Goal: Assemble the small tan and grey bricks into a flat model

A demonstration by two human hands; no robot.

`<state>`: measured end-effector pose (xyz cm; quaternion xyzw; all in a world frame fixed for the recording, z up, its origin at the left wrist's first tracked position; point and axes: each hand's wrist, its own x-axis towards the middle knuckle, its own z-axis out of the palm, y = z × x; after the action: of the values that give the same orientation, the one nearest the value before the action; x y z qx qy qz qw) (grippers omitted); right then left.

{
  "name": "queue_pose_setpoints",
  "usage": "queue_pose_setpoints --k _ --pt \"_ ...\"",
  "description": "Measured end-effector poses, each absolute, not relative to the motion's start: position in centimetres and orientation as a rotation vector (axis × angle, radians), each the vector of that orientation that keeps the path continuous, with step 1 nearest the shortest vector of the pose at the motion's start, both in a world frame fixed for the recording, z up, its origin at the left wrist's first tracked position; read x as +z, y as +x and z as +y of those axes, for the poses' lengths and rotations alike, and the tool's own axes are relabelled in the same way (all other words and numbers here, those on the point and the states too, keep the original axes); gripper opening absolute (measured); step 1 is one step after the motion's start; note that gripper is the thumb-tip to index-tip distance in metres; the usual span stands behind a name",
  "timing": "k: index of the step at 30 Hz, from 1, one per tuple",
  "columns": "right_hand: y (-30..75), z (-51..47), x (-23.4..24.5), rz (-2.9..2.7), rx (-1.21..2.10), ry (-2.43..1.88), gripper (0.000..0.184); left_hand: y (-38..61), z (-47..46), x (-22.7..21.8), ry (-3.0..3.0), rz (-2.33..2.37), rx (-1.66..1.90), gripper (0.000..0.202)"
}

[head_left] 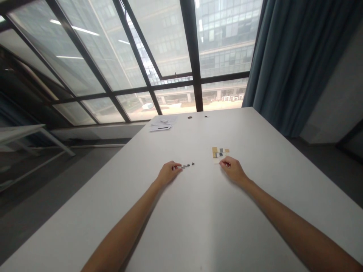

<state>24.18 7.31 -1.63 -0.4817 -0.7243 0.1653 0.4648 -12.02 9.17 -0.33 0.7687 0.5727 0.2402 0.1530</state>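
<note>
My left hand [169, 172] rests on the white table, thumb and forefinger closed around the left end of a row of small pieces. A small grey piece [183, 167] lies at its fingertips; small black pieces [188, 165] continue the row to the right. My right hand [233, 169] is closed in a pinch at the near edge of a group of small flat pieces. A pale, thin strip [216, 163] sticks out left of its fingertips. Just beyond are a yellow-tan piece [214, 150], a grey piece [221, 150], a small tan piece [227, 150] and a black piece [221, 154].
Papers [163, 122] with a dark pen-like stick lie at the table's far left corner. A dark round disc [190, 117] and a small dark object [206, 116] sit near the far edge. Windows stand beyond the table [181, 226]; a blue curtain [272, 68] hangs at right.
</note>
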Motion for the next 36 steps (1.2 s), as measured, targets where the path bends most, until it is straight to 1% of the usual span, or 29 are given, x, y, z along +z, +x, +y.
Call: queue_pose_setpoints --k 4,11,13,18,25,27,31,36 --pt "23.6 6.7 -2.3 -1.796 0.43 -1.173 0.019 -11.6 8.9 -0.4 2.19 1.657 0.695 0.029" --pt "23.5 6.2 -2.8 -1.823 0.468 -1.151 0.018 -10.7 9.3 0.9 2.215 1.746 0.615 0.02" --pt "23.4 6.1 -2.8 -1.832 0.464 -1.133 0.018 -10.2 9.4 0.9 2.199 1.803 0.623 0.021" --pt "23.4 5.9 -2.7 -1.848 0.453 -1.117 0.018 -9.4 8.7 -0.1 2.049 2.012 0.61 0.033" --pt "23.2 5.9 -2.9 -1.871 0.451 -1.098 0.017 -9.3 7.7 -0.5 2.006 2.011 0.651 0.015" --pt "23.2 5.9 -2.9 -1.876 0.451 -1.1 0.017 -9.2 7.8 -0.4 2.0 2.032 0.651 0.017" --pt "23.1 5.8 -2.8 -1.884 0.445 -1.101 0.017 -8.3 8.1 -0.3 1.977 2.162 0.665 0.029" --pt "23.2 5.8 -2.7 -1.883 0.443 -1.083 0.017 -8.4 8.6 -0.1 1.971 2.189 0.592 0.014"
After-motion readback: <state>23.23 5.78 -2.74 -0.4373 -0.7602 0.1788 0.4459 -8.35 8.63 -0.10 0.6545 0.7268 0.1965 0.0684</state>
